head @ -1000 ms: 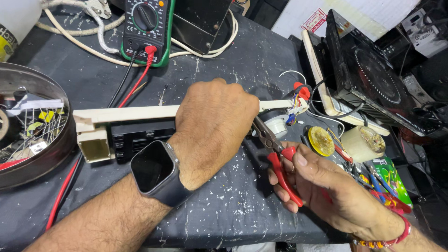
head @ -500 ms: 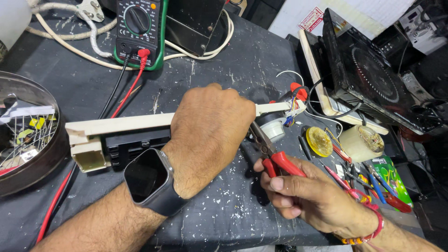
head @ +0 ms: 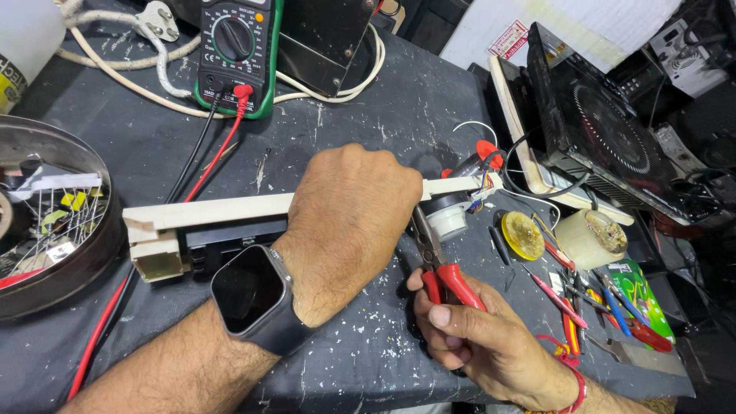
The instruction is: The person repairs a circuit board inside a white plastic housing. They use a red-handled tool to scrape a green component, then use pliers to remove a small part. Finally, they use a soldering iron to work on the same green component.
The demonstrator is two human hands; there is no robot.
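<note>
The table (head: 360,115) is covered with a dark grey sheet, flecked and scuffed with white marks. At its far edge lies a green-cased multimeter (head: 236,54), its red and black leads (head: 203,157) trailing toward the near left corner. A thick cream cable with a plug (head: 157,19) loops beside the meter. On the left sits a round metal tin (head: 73,264) holding small parts. A long cream plastic housing (head: 222,215) lies across the middle. To the right rest a yellow disc (head: 524,234), a cream cylinder (head: 590,239), several screwdrivers (head: 563,303) and a black induction cooker (head: 606,146).
</note>
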